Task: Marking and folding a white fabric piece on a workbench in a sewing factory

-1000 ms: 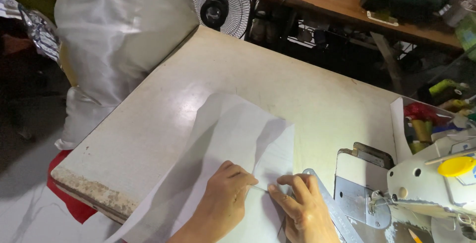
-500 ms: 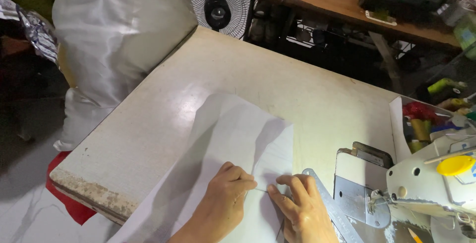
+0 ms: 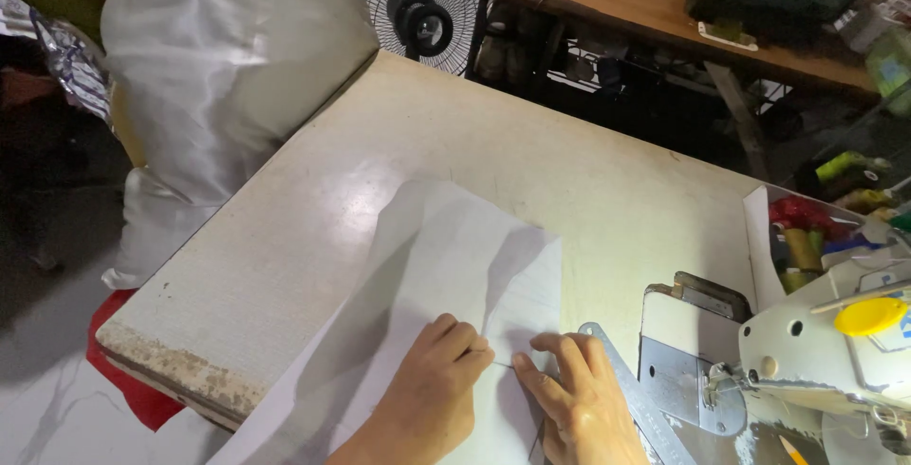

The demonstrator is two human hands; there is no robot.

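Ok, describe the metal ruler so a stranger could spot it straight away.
Start at the white sewing machine on the table's right side. Just left of its base, beside the right hand, a ruler lies slanted on the table: the only thin grey metal strip there.

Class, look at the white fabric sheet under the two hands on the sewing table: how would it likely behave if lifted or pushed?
The white fabric would probably flop: it already buckles into soft raised folds. It looks thin and light, so a push would likely bunch it instead of sliding it whole. The left hand and right hand press it flat on the table, suggesting it shifts easily.
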